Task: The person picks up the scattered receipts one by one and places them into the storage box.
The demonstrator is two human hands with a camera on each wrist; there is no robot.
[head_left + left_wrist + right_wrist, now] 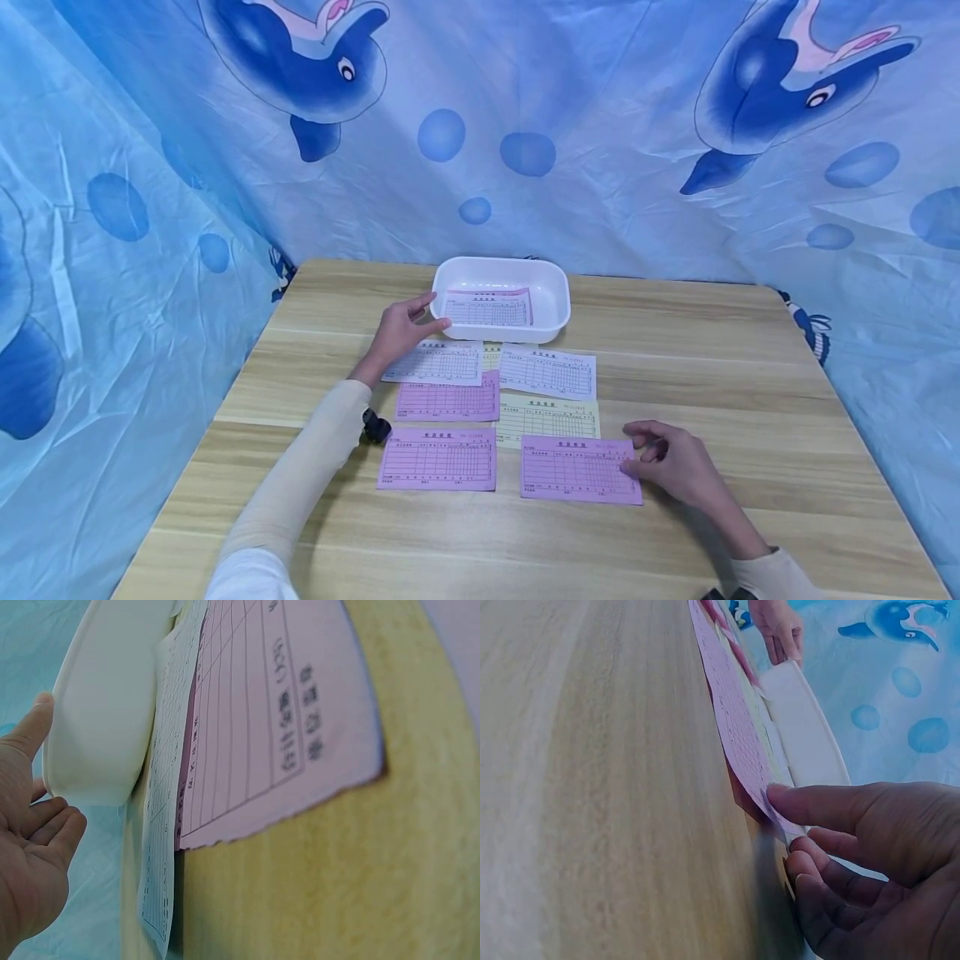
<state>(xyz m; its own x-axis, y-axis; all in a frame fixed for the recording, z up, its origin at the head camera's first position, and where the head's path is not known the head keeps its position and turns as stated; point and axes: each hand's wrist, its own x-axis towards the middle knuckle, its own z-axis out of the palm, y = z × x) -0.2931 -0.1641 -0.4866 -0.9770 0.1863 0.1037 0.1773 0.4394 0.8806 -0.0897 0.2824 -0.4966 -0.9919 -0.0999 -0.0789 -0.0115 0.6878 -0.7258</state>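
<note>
My left hand (pixel 401 333) holds the left end of a white plastic tray (pixel 558 308), its thumb and fingers at the rim. Inside the tray lies a small stack of printed receipt slips (pixel 487 310), a white one on top. My right hand (pixel 678 462) pinches the right edge of a pink receipt slip (pixel 577 471) between thumb and fingers; the right wrist view shows that edge lifted off the table. Left of it lies another pink slip (pixel 437 460). Behind are a yellow slip (pixel 547 421), white slips (pixel 547 373) and a partly covered pink slip (pixel 447 398).
The wooden table (pixel 750 375) is backed by a blue curtain (pixel 600 217) with printed dolphins. Blue-and-white tassels (pixel 810 329) hang at the table's right back corner. A white slip (pixel 435 363) overlaps the slips below it, near my left wrist.
</note>
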